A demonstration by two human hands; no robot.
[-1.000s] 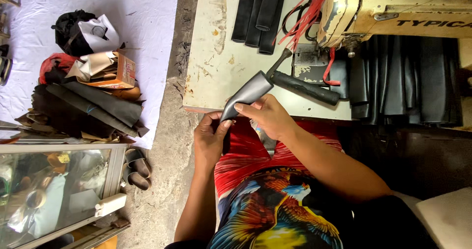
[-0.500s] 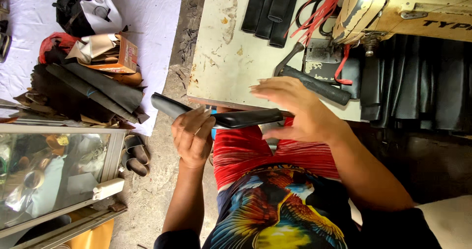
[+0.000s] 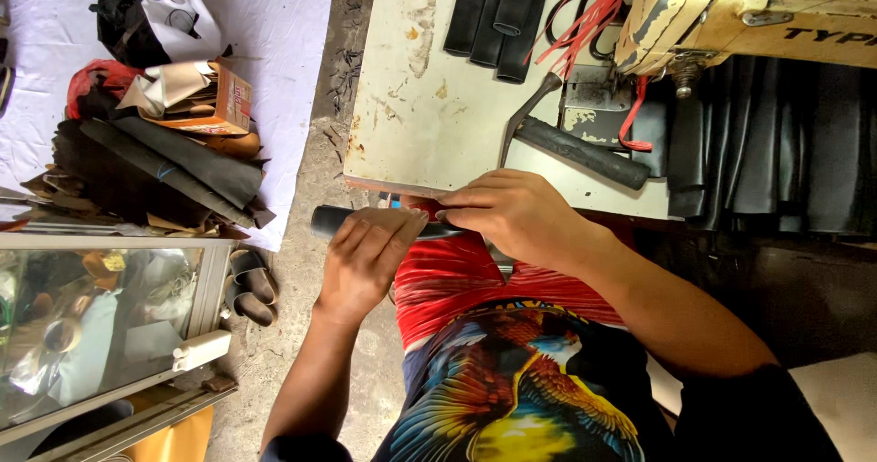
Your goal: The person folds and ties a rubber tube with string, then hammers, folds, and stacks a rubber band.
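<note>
While both hands close on a dark rolled leather strip (image 3: 331, 220) just off the near edge of the sewing table (image 3: 429, 106), the work looks only part done, as far as I can judge. The left hand (image 3: 365, 257) is curled around the strip with its fingers wrapped over the top, so that only the rounded end of the roll shows past the knuckles, on the side away from the sewing machine. The right hand (image 3: 516, 215) lies nearly flat, fingers pressed together along the strip and thumb tucked under; how much of the strip it pinches I cannot tell, since the hand covers it. On the table, beside the right hand, lies a black-handled tool (image 3: 571, 152) with a thin metal shaft, untouched. At the far side of the table a few finished-looking black rolled strips (image 3: 498, 15) lie side by side, and more black pieces (image 3: 776, 142) hang at the table's edge below the sewing machine (image 3: 731, 10), which suggests some pieces are shaped already and this one is in hand. Off the table's other side, on a white sheet (image 3: 283, 42) on the floor, a heap of dark leather offcuts (image 3: 155, 165) waits.
</note>
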